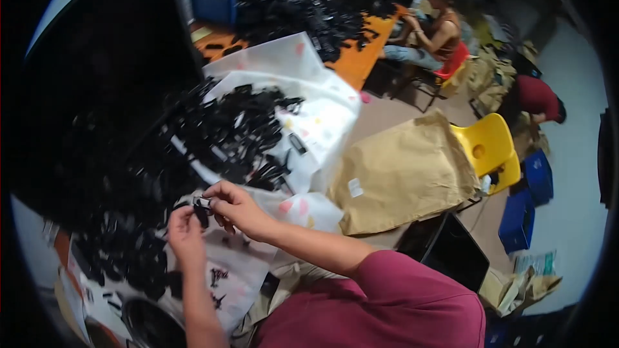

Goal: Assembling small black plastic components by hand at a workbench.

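Close together over the table, my left hand [185,231] and my right hand [240,211] both grip a small black plastic part [201,211] with a pale, shiny bit at its top. The fingers of each hand pinch it; its exact kind is too small to tell. Just beyond my hands lies a heap of black plastic pieces [242,125] on a white sheet with coloured spots [329,113]. More dark pieces [132,251] are piled left of my left hand. A few tiny black parts [219,276] rest on the sheet near my left forearm.
Right of the table, a large brown paper sack [406,174] lies by a yellow chair [487,145]. Blue bins [518,219] stand on the floor. Another black heap [290,9] covers an orange table [361,61]. One person [445,38] sits there; another [538,98] bends over at far right.
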### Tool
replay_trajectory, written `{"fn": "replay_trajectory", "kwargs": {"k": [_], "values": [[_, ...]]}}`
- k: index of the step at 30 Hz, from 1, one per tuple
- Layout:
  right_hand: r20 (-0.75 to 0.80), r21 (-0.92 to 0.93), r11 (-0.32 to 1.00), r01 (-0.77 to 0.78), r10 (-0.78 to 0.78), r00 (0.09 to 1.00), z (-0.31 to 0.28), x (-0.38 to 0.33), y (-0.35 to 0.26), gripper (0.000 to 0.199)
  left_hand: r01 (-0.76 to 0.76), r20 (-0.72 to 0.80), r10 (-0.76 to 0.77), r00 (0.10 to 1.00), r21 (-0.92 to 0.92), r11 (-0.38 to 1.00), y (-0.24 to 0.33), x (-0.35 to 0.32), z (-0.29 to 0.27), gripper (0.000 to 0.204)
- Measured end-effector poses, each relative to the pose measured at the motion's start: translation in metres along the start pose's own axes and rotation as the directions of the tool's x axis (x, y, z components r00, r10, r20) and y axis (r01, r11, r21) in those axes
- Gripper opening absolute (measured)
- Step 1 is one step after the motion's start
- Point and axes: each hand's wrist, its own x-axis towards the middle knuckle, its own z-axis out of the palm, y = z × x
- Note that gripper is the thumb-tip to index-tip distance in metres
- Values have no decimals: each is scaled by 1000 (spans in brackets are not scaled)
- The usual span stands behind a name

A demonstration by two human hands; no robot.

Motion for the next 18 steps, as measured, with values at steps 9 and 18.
{"fn": "replay_trajectory", "kwargs": {"k": [9,18], "values": [[34,137,990,-27,22,999,29,-34,-33,17,-77,-27,73,997,-364,928,42,-47,-2,31],[124,-119,980,-158,173,977,29,-39,-44,8,-237,0,239,971,132,962,62,-66,-25,28]]}}
